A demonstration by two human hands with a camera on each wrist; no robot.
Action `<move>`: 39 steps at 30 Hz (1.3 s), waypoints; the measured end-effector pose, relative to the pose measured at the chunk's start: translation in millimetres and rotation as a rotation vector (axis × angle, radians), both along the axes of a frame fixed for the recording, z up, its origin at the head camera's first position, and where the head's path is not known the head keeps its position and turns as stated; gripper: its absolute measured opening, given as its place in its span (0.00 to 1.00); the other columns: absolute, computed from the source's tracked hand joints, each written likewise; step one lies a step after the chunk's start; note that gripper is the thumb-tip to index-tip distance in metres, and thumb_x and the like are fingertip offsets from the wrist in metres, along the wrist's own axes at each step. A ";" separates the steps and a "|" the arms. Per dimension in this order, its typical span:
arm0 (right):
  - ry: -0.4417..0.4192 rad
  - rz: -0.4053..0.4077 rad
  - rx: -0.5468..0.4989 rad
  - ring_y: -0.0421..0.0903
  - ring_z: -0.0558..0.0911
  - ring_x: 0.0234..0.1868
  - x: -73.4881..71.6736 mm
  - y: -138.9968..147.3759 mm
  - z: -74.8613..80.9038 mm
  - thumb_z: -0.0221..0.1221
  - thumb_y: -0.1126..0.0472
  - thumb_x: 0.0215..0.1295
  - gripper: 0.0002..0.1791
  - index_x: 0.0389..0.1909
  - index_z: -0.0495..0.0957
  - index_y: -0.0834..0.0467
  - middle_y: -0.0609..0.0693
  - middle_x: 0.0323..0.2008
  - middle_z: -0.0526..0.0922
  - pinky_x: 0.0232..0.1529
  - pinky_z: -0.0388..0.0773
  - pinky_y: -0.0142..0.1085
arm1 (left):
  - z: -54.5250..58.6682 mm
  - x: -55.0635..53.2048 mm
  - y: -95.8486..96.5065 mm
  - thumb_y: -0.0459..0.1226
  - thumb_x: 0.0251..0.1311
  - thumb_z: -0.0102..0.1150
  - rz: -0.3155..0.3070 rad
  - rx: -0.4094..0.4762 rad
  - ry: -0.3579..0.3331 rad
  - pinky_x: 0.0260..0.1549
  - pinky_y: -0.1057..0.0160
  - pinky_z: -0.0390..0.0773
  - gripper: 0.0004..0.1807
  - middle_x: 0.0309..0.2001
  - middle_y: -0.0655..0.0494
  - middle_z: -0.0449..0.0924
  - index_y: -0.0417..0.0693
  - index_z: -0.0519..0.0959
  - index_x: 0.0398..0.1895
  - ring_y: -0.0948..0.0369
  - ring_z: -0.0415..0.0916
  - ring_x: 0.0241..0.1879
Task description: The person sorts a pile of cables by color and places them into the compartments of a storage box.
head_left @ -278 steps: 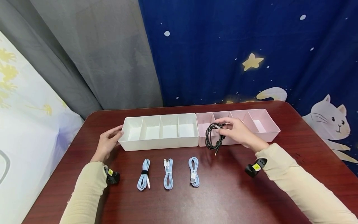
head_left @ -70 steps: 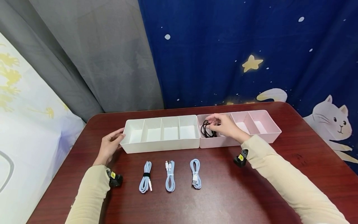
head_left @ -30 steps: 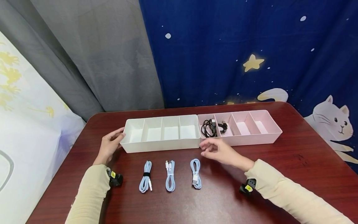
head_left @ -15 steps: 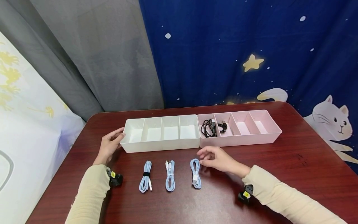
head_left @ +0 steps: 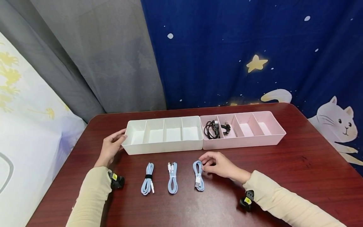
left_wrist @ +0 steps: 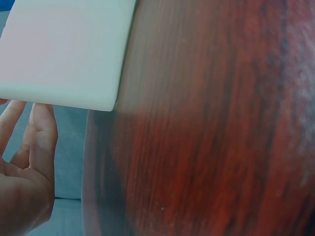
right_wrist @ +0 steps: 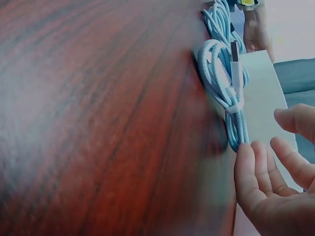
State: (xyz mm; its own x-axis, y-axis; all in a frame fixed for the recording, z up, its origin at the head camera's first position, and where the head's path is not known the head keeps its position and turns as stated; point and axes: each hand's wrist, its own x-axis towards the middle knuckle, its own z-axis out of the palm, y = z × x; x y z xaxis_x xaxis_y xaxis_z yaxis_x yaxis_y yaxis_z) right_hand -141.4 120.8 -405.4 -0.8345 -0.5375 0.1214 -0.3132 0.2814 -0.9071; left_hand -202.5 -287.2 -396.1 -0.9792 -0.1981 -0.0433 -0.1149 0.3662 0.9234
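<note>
My left hand (head_left: 110, 148) rests its fingertips against the left end of a white divided organizer box (head_left: 165, 148), fingers fairly straight in the left wrist view. My right hand (head_left: 219, 165) is beside the rightmost light-blue coiled USB cable (head_left: 198, 171), thumb and fingers parted. In the right wrist view a fingertip meets the end of that coil, which a white tie binds. To its left lie a second light-blue coiled cable (head_left: 172, 183) and a third one (head_left: 146, 184) with a black strap. All three lie on the table.
A pink divided organizer box (head_left: 244, 143) stands end to end with the white one. A black coiled cable (head_left: 211, 130) lies in its leftmost compartment, and another black cable (head_left: 226, 128) in the one beside it. Curtains hang behind the dark red wooden table (head_left: 181, 209).
The black cable that my right hand held went into the pink box's left compartment and was let go. My right hand then came down towards the rightmost light-blue cable; my left hand stayed put.
</note>
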 end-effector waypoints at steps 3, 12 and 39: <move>-0.015 -0.019 0.006 0.44 0.77 0.28 0.9 -0.7 -0.7 0.61 0.69 0.50 0.14 0.39 0.75 0.70 0.59 0.31 0.78 0.32 0.73 0.30 | -0.9 -0.6 -0.4 0.51 0.56 0.53 0.000 -0.005 -0.002 0.32 0.68 0.75 0.28 0.41 0.62 0.71 0.52 0.68 0.59 0.68 0.71 0.34; -0.041 -0.062 0.016 0.45 0.77 0.29 0.2 -0.9 -5.2 0.61 0.68 0.49 0.16 0.40 0.75 0.68 0.58 0.32 0.77 0.33 0.72 0.30 | 1.4 -1.0 1.4 0.51 0.56 0.53 0.007 -0.006 -0.007 0.31 0.68 0.74 0.28 0.41 0.64 0.71 0.52 0.68 0.59 0.69 0.71 0.34; -0.200 -0.063 -0.020 0.43 0.75 0.27 -3.9 -1.2 -10.3 0.60 0.69 0.49 0.20 0.44 0.72 0.73 0.56 0.30 0.75 0.24 0.75 0.35 | -0.1 -1.3 0.5 0.51 0.55 0.54 0.004 0.022 -0.009 0.30 0.70 0.75 0.28 0.41 0.62 0.71 0.53 0.68 0.60 0.70 0.72 0.34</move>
